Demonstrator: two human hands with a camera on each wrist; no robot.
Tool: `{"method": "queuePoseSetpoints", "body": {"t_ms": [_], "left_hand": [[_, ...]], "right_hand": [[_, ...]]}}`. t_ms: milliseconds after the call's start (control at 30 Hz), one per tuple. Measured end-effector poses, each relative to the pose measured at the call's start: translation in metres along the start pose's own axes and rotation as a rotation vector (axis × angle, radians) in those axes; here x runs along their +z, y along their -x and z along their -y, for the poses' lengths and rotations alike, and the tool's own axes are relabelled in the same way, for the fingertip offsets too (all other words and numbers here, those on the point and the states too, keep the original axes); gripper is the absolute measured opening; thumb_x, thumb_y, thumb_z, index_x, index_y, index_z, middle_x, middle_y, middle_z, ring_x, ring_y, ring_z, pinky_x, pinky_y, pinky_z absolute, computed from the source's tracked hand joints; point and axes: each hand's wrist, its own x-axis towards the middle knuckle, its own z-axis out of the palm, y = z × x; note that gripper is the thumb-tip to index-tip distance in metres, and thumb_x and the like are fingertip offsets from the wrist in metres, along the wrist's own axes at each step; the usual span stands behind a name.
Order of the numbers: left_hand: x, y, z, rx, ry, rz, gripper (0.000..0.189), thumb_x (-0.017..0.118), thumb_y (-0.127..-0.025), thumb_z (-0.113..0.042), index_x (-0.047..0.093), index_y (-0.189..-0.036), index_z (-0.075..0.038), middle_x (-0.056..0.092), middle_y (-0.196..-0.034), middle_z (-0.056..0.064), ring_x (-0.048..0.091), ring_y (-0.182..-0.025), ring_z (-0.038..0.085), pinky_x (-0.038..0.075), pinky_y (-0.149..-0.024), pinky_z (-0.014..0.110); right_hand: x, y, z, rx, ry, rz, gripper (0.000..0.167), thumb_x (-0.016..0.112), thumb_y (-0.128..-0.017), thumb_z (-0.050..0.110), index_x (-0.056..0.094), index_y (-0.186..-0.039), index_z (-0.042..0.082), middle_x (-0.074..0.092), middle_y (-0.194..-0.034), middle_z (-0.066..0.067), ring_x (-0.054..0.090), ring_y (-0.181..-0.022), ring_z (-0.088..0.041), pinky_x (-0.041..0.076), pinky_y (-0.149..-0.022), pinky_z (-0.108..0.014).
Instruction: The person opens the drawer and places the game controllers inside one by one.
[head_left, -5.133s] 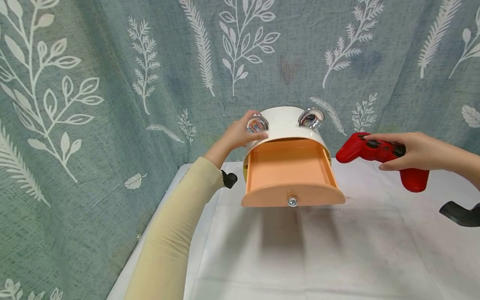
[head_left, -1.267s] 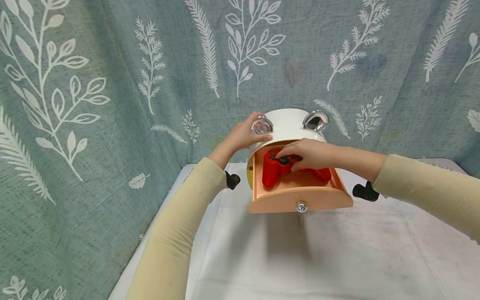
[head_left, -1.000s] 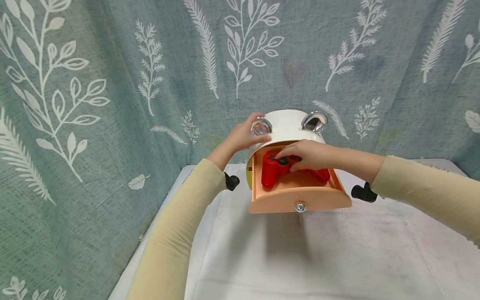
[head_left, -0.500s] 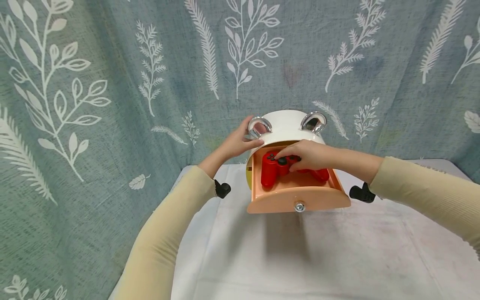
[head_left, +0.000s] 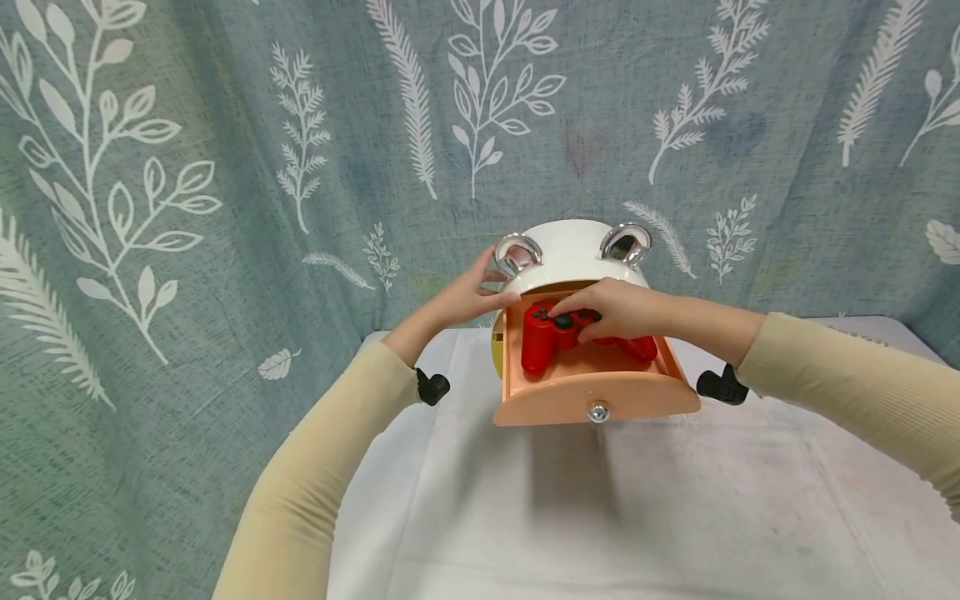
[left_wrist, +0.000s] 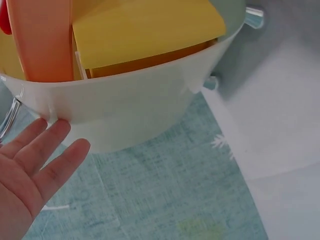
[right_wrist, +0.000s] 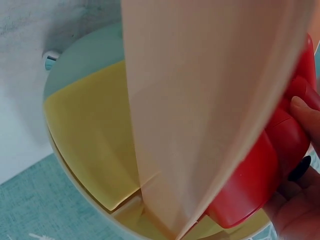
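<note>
A red game controller (head_left: 537, 340) lies inside the pulled-out orange drawer (head_left: 577, 398) of a white rounded cabinet (head_left: 573, 246) with two chrome ear-shaped rings. My right hand (head_left: 618, 308) reaches into the drawer from the right and grips the controller's middle, thumb and fingers on it; the right wrist view shows the red controller (right_wrist: 250, 185) partly behind the drawer wall. At the cabinet's upper left side is my left hand (head_left: 476, 293), fingers spread and fairly straight. In the left wrist view these fingers (left_wrist: 62, 162) lie beside the white shell; whether they touch it is unclear.
Below the orange drawer a yellow drawer (left_wrist: 145, 32) sits within the cabinet. The cabinet stands on short metal legs (left_wrist: 211, 82) on a white-covered table (head_left: 465, 517). Behind and to the left hangs a green-blue leaf-patterned curtain (head_left: 337, 125).
The controller has come from the right into the drawer with my right hand, which still holds it there. My left hand has slipped left and down from the cabinet's left ear.
</note>
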Motion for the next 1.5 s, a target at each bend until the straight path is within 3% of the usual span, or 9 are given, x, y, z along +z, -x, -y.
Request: {"method": "queuePoseSetpoints", "body": {"t_ms": [167, 467, 733, 1500], "left_hand": [[0.0015, -0.0016, 0.0002, -0.009, -0.019, -0.034, 0.091, 0.058, -0.088, -0.041, -0.006, -0.148, -0.016, 0.042, -0.138, 0.012, 0.051, -0.117, 0.029, 0.042, -0.095, 0.042], [0.0031, -0.0036, -0.0003, -0.024, -0.026, -0.066, 0.089, 0.061, -0.085, -0.042, 0.004, -0.148, -0.016, 0.046, -0.134, 0.010, 0.053, -0.114, 0.028, 0.044, -0.092, 0.041], [0.0031, -0.0048, -0.0005, -0.032, -0.039, -0.076, 0.089, 0.062, -0.084, -0.045, 0.007, -0.148, -0.017, 0.047, -0.134, 0.009, 0.054, -0.114, 0.027, 0.044, -0.092, 0.041], [0.0044, -0.0054, -0.0001, -0.034, -0.025, -0.083, 0.087, 0.063, -0.084, -0.043, 0.010, -0.148, -0.020, 0.047, -0.133, 0.010, 0.055, -0.112, 0.028, 0.045, -0.091, 0.041]], "right_hand": [[0.0007, 0.0006, -0.0002, 0.007, 0.004, 0.007, 0.044, 0.071, -0.079, 0.009, 0.059, -0.121, 0.006, 0.063, -0.111, -0.010, 0.058, -0.097, -0.024, 0.045, -0.087, -0.040], [0.0019, 0.0034, -0.0013, -0.055, 0.014, -0.018, 0.040, 0.066, -0.081, 0.005, 0.058, -0.120, 0.003, 0.062, -0.115, -0.010, 0.058, -0.101, -0.024, 0.044, -0.089, -0.040], [0.0032, 0.0046, -0.0022, -0.025, -0.003, -0.030, 0.043, 0.067, -0.081, 0.007, 0.056, -0.123, 0.003, 0.060, -0.117, -0.011, 0.056, -0.107, -0.028, 0.042, -0.093, -0.043], [-0.0018, 0.0091, -0.0027, 0.017, -0.053, -0.053, 0.044, 0.068, -0.082, 0.008, 0.055, -0.124, 0.005, 0.060, -0.117, -0.010, 0.055, -0.106, -0.026, 0.044, -0.091, -0.042]]}}
